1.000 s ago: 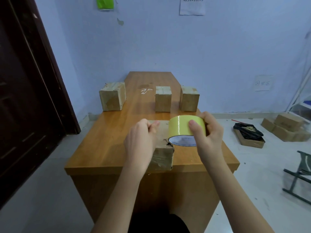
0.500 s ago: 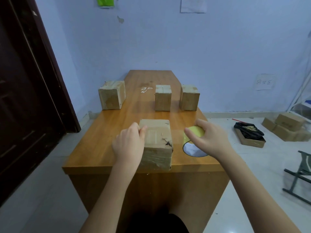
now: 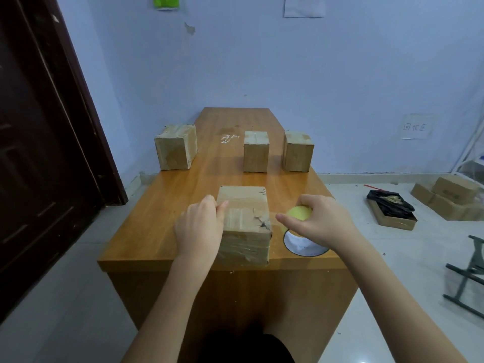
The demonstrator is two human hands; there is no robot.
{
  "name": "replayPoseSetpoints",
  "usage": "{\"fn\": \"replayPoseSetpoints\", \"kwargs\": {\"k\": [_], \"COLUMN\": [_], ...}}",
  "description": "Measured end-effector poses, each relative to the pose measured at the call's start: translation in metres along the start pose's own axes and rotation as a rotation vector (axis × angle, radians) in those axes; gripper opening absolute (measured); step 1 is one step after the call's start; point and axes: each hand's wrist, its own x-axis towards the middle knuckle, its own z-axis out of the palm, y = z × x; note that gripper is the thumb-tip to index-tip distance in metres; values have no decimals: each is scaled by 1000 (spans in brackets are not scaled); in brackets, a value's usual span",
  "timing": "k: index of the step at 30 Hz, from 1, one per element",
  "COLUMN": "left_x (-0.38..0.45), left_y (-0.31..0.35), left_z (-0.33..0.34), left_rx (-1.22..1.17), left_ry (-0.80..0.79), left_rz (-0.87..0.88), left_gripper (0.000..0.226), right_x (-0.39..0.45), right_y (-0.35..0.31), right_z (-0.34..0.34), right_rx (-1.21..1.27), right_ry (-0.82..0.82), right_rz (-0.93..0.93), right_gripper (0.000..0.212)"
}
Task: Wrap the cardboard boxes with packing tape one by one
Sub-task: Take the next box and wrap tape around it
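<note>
A cardboard box (image 3: 246,221) with clear tape bands stands at the near edge of the wooden table (image 3: 167,205). My left hand (image 3: 199,229) grips its left side, thumb on the top. To the right of the box a yellow tape roll (image 3: 300,213) sits on the table, its white inner ring facing me. My right hand (image 3: 319,221) lies over the roll with fingers curled round it, the index finger pointing toward the box. Three more boxes stand farther back: one at the left (image 3: 176,148), one in the middle (image 3: 256,151), one at the right (image 3: 298,151).
A crumpled scrap of clear tape (image 3: 229,138) lies on the far table. A dark door (image 3: 39,153) is at the left. On the floor to the right are stacked boxes (image 3: 450,197), an open box with a black bag (image 3: 390,208) and a metal frame (image 3: 468,273).
My right hand brought the tape roll down from above the box to the table on its right. My left hand slid from the box top to its left side.
</note>
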Motion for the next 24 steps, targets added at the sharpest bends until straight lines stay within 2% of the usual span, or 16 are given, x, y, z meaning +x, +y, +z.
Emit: {"fn": "replayPoseSetpoints", "kwargs": {"k": [6,11,16,20,24], "left_x": [0,0,-4,-6,-4], "left_y": [-1,0,9,15,16], "left_z": [2,0,-2,-2,-2], "left_rx": [-63,-19,175,323,434], "left_ry": [-23,-23,21,27,16], "left_rz": [-8,15,47,60,62], "left_gripper": [31,27,24,25,25], "right_x": [3,5,9,10,12], "right_y": [-3,-6,-6,-6,-6], "right_z": [2,2,4,6,5], "right_rx": [-53,-75,-74,-94,-96], "right_ry": [-105,-175,-208,-203,-237], "right_rz": [28,50,69,64,71], "right_gripper": [61,63,67,86,73]}}
